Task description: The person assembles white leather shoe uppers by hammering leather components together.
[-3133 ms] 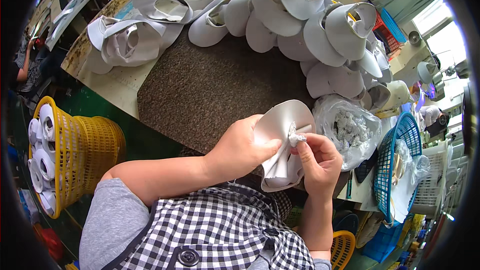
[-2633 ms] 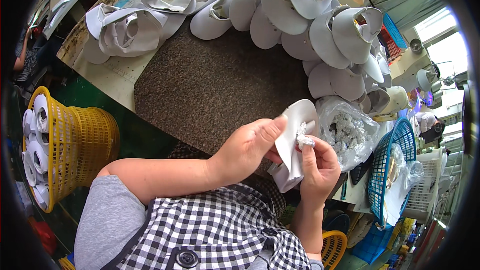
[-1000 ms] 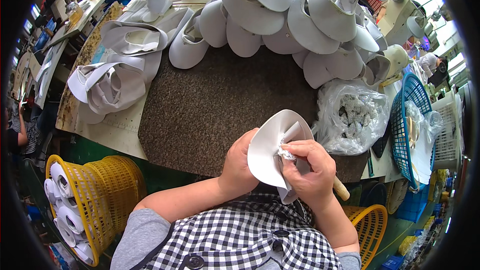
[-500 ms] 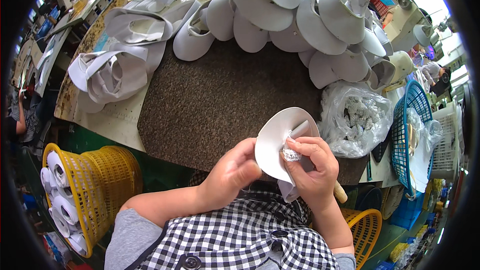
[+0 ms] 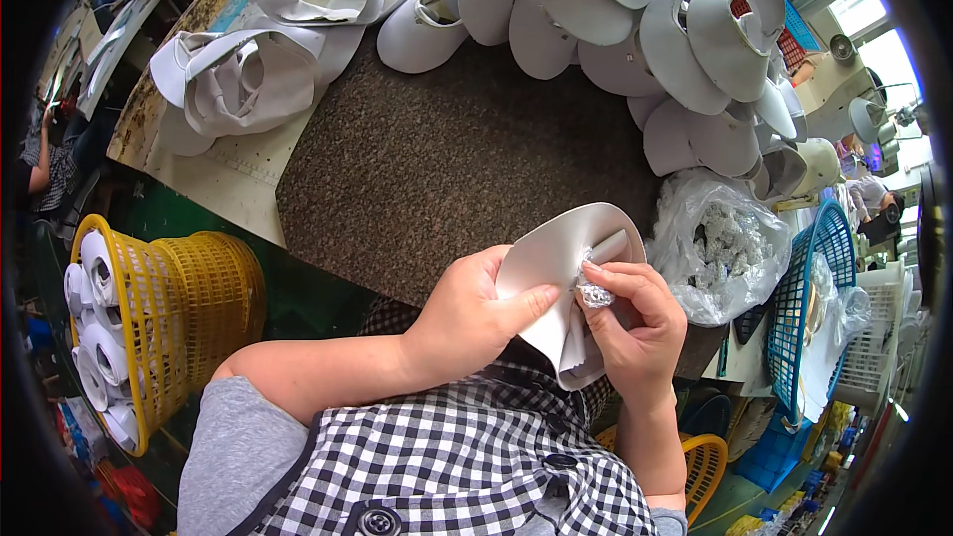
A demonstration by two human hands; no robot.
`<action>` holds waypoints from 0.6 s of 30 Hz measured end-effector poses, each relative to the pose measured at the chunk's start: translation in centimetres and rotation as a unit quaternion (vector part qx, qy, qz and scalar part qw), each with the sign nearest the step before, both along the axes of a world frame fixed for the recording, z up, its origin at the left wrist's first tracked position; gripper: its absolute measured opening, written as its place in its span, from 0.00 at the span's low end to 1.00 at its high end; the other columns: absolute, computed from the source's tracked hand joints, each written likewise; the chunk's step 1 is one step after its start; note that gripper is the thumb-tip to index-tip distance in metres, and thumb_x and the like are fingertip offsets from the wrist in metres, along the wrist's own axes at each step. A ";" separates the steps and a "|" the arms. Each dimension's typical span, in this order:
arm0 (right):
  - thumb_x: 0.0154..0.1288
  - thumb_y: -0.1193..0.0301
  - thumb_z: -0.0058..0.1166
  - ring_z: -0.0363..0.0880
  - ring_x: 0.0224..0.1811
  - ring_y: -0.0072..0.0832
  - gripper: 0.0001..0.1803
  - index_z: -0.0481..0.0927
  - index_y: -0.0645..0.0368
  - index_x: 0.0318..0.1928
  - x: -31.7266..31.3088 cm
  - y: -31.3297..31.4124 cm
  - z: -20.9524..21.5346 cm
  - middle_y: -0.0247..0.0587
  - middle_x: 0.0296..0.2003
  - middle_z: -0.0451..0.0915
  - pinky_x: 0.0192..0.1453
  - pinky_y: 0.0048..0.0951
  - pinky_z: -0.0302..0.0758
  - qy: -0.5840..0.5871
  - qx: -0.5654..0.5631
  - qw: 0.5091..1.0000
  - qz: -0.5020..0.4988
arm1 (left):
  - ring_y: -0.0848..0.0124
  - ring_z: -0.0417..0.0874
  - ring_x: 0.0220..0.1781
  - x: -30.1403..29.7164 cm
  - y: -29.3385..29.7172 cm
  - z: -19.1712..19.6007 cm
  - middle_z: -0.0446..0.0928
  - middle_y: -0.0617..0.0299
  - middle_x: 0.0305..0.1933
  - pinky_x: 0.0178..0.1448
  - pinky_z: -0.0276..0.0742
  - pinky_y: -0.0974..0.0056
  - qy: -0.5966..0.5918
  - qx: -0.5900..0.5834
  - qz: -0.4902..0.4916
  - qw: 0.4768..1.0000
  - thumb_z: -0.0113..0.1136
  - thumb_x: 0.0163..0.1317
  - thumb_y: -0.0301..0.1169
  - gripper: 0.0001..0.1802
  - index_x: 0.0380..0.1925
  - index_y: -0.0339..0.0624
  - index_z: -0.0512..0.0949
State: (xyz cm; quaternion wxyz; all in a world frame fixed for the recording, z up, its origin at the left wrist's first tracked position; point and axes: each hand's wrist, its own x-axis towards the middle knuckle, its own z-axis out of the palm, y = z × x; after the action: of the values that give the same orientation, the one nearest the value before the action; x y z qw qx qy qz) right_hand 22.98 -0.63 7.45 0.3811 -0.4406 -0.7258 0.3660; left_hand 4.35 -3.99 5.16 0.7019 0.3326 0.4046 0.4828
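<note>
My left hand (image 5: 467,318) grips a white sun visor (image 5: 536,263) by the left side of its curved brim, thumb pressed on the near face and fingers behind. The visor is tilted up in front of my checked apron, its band rolled inside. My right hand (image 5: 645,328) is closed, pinching a small silvery, glittery piece (image 5: 596,295) against the visor's inner side. What exactly the piece is cannot be made out. To the right of my right hand lies a clear plastic bag (image 5: 685,288), holding a heap of similar silvery bits (image 5: 735,246).
Piled white visors (image 5: 591,10) line the far side of the dark speckled board (image 5: 447,154); more visors (image 5: 253,89) lie at left. A yellow basket (image 5: 213,288) with white rolls stands at lower left. At right are a blue basket (image 5: 814,288) and another yellow basket (image 5: 707,462).
My left hand has closed on the visor's brim, with its thumb now laid across it. The right hand keeps its pinch on the silvery piece. The whole view has shifted somewhat.
</note>
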 end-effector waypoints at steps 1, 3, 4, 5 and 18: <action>0.50 0.86 0.61 0.82 0.43 0.28 0.17 0.85 0.64 0.43 0.1 0.1 0.0 0.43 0.40 0.83 0.48 0.24 0.77 0.001 -0.007 1.000 0.009 | 0.75 0.81 0.47 -0.1 0.1 0.0 0.79 0.58 0.46 0.54 0.77 0.69 -0.001 -0.005 -0.014 1.000 0.57 0.67 0.28 0.16 0.51 0.31 0.72; 0.50 0.86 0.61 0.81 0.43 0.28 0.17 0.85 0.64 0.43 0.4 0.4 0.1 0.43 0.40 0.83 0.48 0.24 0.77 0.018 -0.037 0.999 0.011 | 0.75 0.81 0.48 -0.3 0.5 0.2 0.79 0.58 0.47 0.54 0.77 0.69 -0.004 -0.002 -0.023 1.000 0.57 0.67 0.27 0.16 0.51 0.31 0.72; 0.50 0.86 0.61 0.81 0.43 0.27 0.17 0.85 0.65 0.43 0.5 0.6 0.2 0.43 0.40 0.83 0.48 0.24 0.76 0.034 -0.064 0.997 0.012 | 0.75 0.80 0.48 -0.4 0.7 0.4 0.79 0.58 0.47 0.54 0.77 0.69 -0.007 0.004 -0.033 0.999 0.57 0.67 0.27 0.16 0.52 0.31 0.72; 0.51 0.86 0.61 0.81 0.43 0.26 0.16 0.85 0.65 0.43 0.6 0.7 0.2 0.43 0.40 0.82 0.48 0.24 0.77 0.034 -0.068 0.997 0.019 | 0.75 0.80 0.48 -0.4 0.8 0.5 0.79 0.58 0.47 0.54 0.77 0.69 -0.008 0.003 -0.031 0.999 0.57 0.67 0.27 0.16 0.52 0.31 0.72; 0.52 0.86 0.62 0.81 0.43 0.26 0.14 0.84 0.67 0.42 0.8 2.1 0.3 0.44 0.40 0.82 0.49 0.23 0.77 0.034 -0.085 0.994 0.057 | 0.73 0.81 0.48 -1.2 2.2 0.2 0.79 0.57 0.48 0.55 0.77 0.67 -0.010 0.008 -0.072 0.997 0.58 0.66 0.29 0.18 0.53 0.32 0.72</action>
State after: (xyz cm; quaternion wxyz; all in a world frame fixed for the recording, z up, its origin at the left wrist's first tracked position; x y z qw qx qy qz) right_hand 23.80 1.51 7.74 0.3451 -0.4170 -0.7026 0.4618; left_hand 3.11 -1.80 5.39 0.7365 0.3615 0.3685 0.4372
